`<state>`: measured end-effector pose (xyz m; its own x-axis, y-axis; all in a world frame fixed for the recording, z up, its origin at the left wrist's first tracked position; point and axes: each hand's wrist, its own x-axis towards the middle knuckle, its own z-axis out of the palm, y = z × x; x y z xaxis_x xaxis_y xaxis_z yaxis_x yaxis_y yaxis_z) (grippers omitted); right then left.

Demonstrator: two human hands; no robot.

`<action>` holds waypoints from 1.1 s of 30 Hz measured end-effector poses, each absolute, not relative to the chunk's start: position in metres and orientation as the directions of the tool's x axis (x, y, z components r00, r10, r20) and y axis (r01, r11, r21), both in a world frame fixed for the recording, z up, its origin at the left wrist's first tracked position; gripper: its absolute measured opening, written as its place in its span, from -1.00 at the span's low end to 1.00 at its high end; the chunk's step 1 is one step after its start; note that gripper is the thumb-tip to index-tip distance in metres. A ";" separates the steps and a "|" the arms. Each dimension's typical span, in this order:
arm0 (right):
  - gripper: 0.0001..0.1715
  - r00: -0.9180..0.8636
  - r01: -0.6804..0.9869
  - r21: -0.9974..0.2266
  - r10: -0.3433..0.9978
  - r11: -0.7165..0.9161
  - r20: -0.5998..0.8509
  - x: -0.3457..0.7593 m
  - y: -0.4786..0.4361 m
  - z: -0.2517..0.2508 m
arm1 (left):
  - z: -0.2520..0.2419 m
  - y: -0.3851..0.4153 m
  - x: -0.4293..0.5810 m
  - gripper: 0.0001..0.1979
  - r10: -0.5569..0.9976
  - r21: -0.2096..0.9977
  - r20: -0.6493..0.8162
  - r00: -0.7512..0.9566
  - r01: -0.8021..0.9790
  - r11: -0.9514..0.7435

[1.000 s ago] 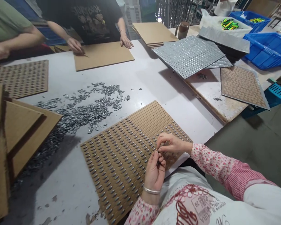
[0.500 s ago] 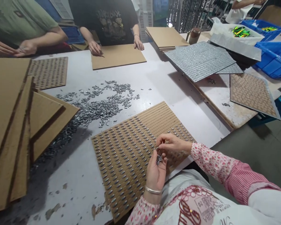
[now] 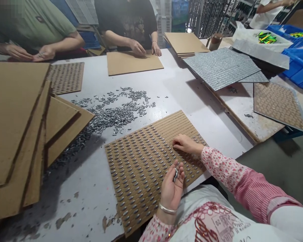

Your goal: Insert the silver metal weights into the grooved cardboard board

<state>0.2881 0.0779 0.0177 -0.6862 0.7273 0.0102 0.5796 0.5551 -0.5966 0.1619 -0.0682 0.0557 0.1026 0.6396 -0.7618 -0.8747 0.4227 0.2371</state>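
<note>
Cupping oval metal pieces, left hand; right hand (fingers curled) presses ribbed cardboard.

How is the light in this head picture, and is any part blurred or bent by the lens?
Head view: light is even and soft, with glare on the silver sheets; the cardboard stack throws a dark shadow over the metal pieces; table edges bow toward the corners; the left hand and right hand look sharp; the background is slightly blurred.

Even overhead light, bright on the bench. Soft shadows under the cardboard stack and silver sheets. Wide-angle bending at edges, corners slightly soft.
</note>
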 end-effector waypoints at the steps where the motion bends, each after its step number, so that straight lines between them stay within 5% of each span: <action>1: -0.93 -0.682 0.594 -0.574 0.731 0.563 0.012 0.286 0.077 0.017 | 0.056 -0.069 0.162 -0.80 0.634 0.237 -0.767 0.101 -0.873 0.426; 5: -0.93 -0.643 0.633 -0.531 0.765 0.564 0.046 0.282 0.074 0.016 | 0.053 -0.070 0.162 -0.88 0.618 0.239 -0.780 0.097 -0.867 0.438; 8: -0.93 -0.590 0.613 -0.618 0.805 0.492 0.055 0.283 0.070 0.024 | 0.052 -0.070 0.162 -0.90 0.683 0.297 -0.727 0.069 -0.866 0.403; 13: -0.74 -0.726 0.285 -0.952 0.673 0.111 -0.139 0.294 0.049 0.052 | 0.048 -0.068 0.163 -0.88 0.717 0.318 -0.696 0.046 -0.875 0.365; 16: -0.65 -0.800 0.148 -0.985 0.575 -0.089 -0.172 0.296 0.032 0.061 | 0.046 -0.067 0.166 -0.86 0.710 0.314 -0.702 0.047 -0.875 0.368; 20: -0.66 -0.716 0.032 -0.973 0.674 -0.228 -0.181 0.296 0.027 0.056 | 0.047 -0.065 0.168 -0.86 0.717 0.362 -0.697 0.025 -0.851 0.381; 22: -0.72 -0.612 0.041 -0.981 0.771 -0.191 -0.176 0.300 0.037 0.049 | 0.048 -0.065 0.168 -0.82 0.716 0.378 -0.698 0.025 -0.836 0.397; 25: -0.86 -0.465 0.309 -0.950 0.878 0.043 -0.111 0.309 0.061 0.037 | 0.050 -0.066 0.167 -0.81 0.709 0.356 -0.701 0.077 -0.823 0.443; 29: -0.89 -0.544 0.572 -0.735 0.839 0.364 -0.009 0.315 0.081 0.028 | 0.049 -0.068 0.167 -0.92 0.677 0.292 -0.728 0.111 -0.843 0.453; 33: -0.93 -0.595 0.644 -0.618 0.803 0.451 -0.033 0.310 0.081 0.025 | 0.047 -0.070 0.168 -0.91 0.671 0.312 -0.735 0.097 -0.831 0.461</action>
